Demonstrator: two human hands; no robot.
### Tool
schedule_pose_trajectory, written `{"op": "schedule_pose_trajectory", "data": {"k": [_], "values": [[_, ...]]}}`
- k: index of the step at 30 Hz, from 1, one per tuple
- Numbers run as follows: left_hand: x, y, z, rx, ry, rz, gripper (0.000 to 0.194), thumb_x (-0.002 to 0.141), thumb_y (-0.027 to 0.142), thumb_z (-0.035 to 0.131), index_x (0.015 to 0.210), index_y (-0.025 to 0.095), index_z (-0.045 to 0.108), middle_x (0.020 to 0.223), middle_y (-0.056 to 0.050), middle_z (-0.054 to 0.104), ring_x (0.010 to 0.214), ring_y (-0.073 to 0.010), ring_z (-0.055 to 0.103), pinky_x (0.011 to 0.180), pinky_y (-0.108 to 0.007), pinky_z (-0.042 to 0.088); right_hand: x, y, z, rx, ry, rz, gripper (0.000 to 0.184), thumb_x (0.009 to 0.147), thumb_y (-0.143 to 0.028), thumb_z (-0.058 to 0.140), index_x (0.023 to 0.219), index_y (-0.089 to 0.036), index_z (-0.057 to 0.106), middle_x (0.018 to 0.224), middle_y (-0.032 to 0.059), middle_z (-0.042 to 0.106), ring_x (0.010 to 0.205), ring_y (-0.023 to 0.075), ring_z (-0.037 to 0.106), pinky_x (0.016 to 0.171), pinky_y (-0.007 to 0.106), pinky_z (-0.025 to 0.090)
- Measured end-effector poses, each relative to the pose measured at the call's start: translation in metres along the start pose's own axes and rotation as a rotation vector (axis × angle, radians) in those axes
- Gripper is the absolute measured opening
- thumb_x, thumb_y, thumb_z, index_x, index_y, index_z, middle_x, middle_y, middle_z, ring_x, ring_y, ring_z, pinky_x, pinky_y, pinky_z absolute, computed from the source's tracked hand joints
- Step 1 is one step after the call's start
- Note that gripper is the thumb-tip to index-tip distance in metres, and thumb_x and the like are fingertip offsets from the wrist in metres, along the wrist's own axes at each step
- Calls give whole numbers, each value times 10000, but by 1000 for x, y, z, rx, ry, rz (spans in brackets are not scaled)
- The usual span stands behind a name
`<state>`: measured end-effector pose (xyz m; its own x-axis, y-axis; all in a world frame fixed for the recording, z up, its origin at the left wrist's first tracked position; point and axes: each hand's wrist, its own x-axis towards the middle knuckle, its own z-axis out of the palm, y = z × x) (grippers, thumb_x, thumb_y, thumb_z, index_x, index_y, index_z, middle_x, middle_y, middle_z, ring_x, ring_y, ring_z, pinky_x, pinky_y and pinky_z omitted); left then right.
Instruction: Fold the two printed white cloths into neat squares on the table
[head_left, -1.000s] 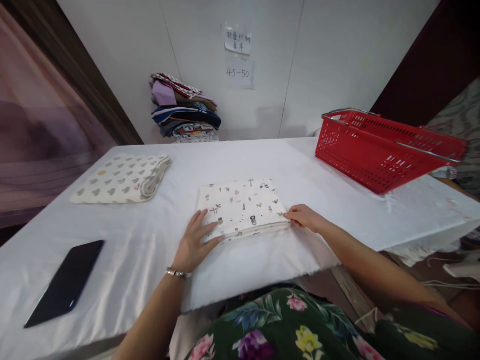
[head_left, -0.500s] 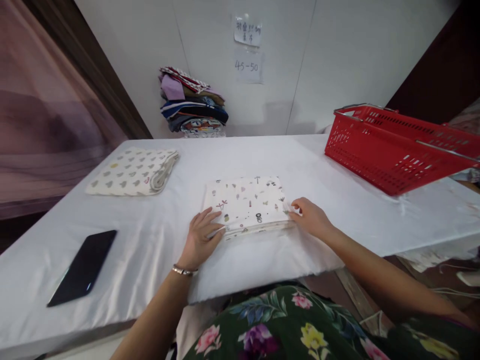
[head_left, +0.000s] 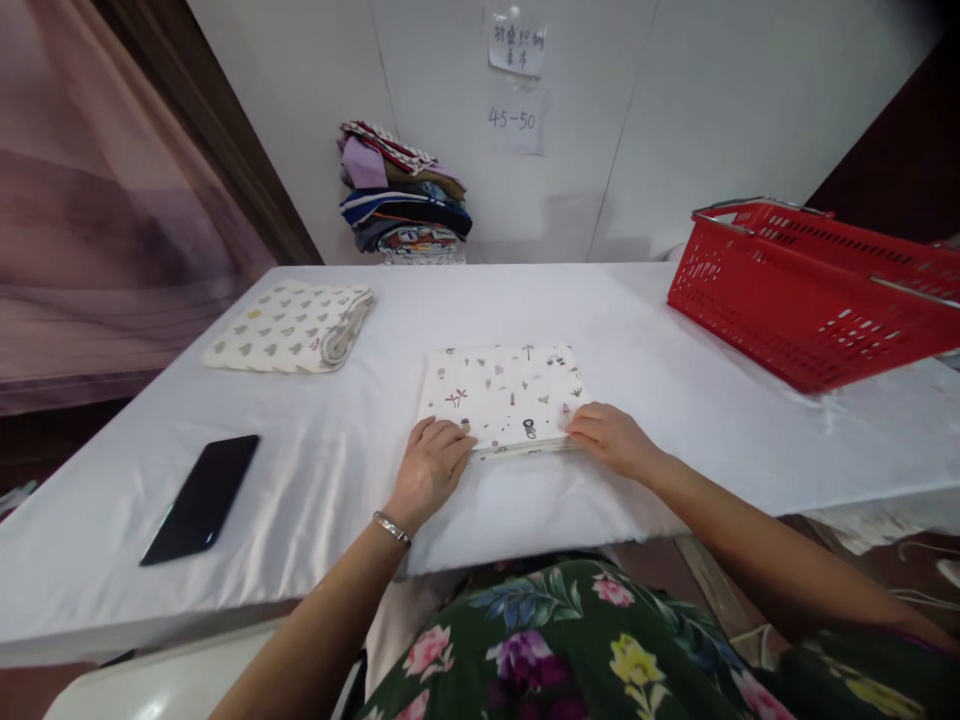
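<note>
A folded white cloth with small printed figures (head_left: 506, 392) lies flat in the middle of the white table (head_left: 660, 400). My left hand (head_left: 433, 468) curls over its near left corner, fingers closed on the edge. My right hand (head_left: 611, 440) grips the near right corner, fingers bent onto the fabric. Both hands sit at the cloth's front edge, close to the table's near side.
A second folded cloth with a grey heart print (head_left: 292, 326) lies at the left. A black phone (head_left: 202, 496) rests near the front left. A red plastic basket (head_left: 806, 290) stands at the right. A stack of folded clothes (head_left: 405, 205) sits against the back wall.
My left hand went from lying flat with fingers spread on the cloth to curling round its near left corner. The right hand stayed at the right corner. The view shifted left.
</note>
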<state>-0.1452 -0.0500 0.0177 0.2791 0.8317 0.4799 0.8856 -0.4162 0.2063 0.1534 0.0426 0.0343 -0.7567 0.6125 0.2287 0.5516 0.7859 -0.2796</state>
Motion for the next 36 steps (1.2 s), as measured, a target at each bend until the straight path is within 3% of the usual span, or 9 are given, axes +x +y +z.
{"op": "schedule_pose_trajectory", "data": {"k": [6,12,17,20,24,26,28,31,36], "values": [[-9,-4,-5,-59,-60,55,208,879,231,481,1030,190,619,979,-60,636,963,-187,537,882,-365,416,-5,-1,1,-122,-48,-100,195,886,-277,470,953,-204,638,939,69,617,866,189,537,748,326,388],[-21,-9,-11,19,-40,-17,197,874,256,494,1012,189,618,959,-69,630,935,-197,545,836,-366,428,-10,4,9,-145,40,-123,234,887,-201,435,990,-210,644,923,72,631,851,193,550,731,332,409],[-24,-4,-10,16,-57,-27,184,884,243,475,926,192,646,872,-51,641,863,-189,550,776,-359,437,-17,2,16,-78,130,-98,267,886,-216,415,954,-207,674,884,71,646,835,203,577,735,351,436],[-27,-5,-13,-119,13,-96,174,871,263,499,912,204,657,911,-50,646,892,-179,554,803,-354,450,-22,-1,13,55,137,-54,238,878,-279,451,965,-229,666,941,68,641,884,209,580,778,371,460],[-30,-16,-20,-360,181,-527,192,839,327,516,863,205,662,963,-52,640,891,-166,580,745,-295,488,-23,9,5,264,191,274,258,845,-410,472,915,-240,653,1041,80,618,945,231,579,645,316,509],[-28,-25,-21,-436,153,-797,243,811,375,528,917,195,651,940,-52,648,813,-165,600,688,-280,491,-17,22,2,298,234,534,312,823,-455,476,973,-233,636,1085,88,614,961,239,583,649,308,516],[-22,-32,-21,-533,67,-992,322,792,416,531,984,177,629,874,-49,658,715,-160,605,634,-272,485,-7,36,1,390,179,768,415,802,-495,491,1089,-214,592,1089,98,626,945,236,601,716,315,522],[-9,-38,-17,-670,-38,-1110,377,784,444,527,1006,150,609,774,-43,655,599,-145,579,544,-252,456,8,51,0,643,-8,989,574,771,-553,521,1201,-174,516,1050,129,649,851,226,639,686,311,532],[11,-45,-11,-811,-98,-1259,419,707,466,622,969,140,600,812,-67,668,627,-167,594,491,-244,425,27,51,-4,725,-158,1072,613,705,-616,576,1135,-179,560,1007,138,667,737,212,646,593,298,510]]}}
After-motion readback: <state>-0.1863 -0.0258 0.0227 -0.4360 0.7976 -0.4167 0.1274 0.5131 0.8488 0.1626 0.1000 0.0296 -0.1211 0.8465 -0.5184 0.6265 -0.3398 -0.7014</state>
